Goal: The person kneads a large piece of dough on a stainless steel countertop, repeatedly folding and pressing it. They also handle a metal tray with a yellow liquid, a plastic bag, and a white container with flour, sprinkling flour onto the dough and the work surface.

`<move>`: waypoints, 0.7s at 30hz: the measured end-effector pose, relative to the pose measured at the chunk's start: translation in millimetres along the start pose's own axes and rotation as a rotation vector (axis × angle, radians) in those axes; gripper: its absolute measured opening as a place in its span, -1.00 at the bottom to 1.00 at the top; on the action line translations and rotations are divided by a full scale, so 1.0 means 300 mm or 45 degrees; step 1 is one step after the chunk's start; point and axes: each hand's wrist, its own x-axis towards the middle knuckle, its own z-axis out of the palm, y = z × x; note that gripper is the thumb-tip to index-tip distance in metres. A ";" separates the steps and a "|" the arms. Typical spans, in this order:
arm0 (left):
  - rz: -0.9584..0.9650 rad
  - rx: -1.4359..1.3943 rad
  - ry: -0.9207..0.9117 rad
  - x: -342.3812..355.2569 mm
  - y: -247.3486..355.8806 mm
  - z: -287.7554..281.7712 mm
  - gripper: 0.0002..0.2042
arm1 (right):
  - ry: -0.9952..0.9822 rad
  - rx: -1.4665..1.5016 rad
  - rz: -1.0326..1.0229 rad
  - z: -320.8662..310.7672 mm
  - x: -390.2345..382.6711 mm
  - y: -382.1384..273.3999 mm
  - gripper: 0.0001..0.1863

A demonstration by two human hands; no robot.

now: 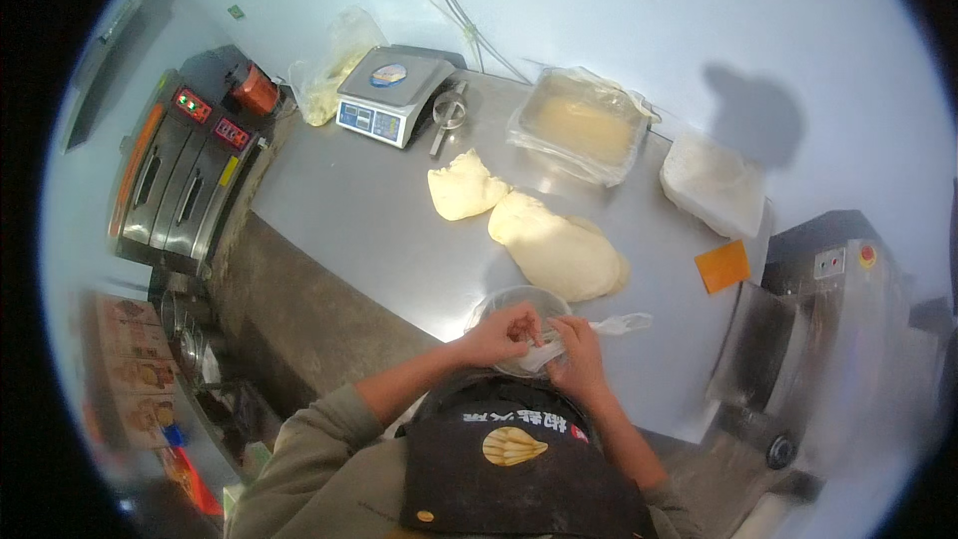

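Observation:
At the near edge of the steel table, my left hand (502,332) and my right hand (577,354) meet over a clear round bowl (517,293). Both are closed in a pinch on a thin clear plastic bag (623,323), whose loose end trails to the right. Part of the bag and of the bowl is hidden behind my fingers; what the bowl holds I cannot make out. Just beyond the bowl lies a large pale lump of dough (561,248). A smaller piece of dough (466,187) lies next to it, farther back and to the left.
A scale (384,100) stands at the back left beside a metal-handled tool (449,118). Farther right are a plastic-covered tray (584,125), a white container (711,185) and an orange scraper (722,267). An oven (185,180) and a machine (828,309) flank the table (339,210).

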 end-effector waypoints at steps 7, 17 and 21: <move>-0.341 0.274 -0.104 -0.067 0.037 -0.041 -0.81 | 0.242 -0.030 -0.299 0.020 -0.097 0.036 -0.70; -0.480 1.531 0.185 -0.086 0.082 -0.154 -0.54 | -0.307 -0.350 0.037 -0.155 -0.247 0.099 -0.84; -0.387 1.560 0.168 -0.020 0.088 -0.085 -0.52 | -0.447 -0.341 0.237 -0.185 -0.229 0.047 -0.82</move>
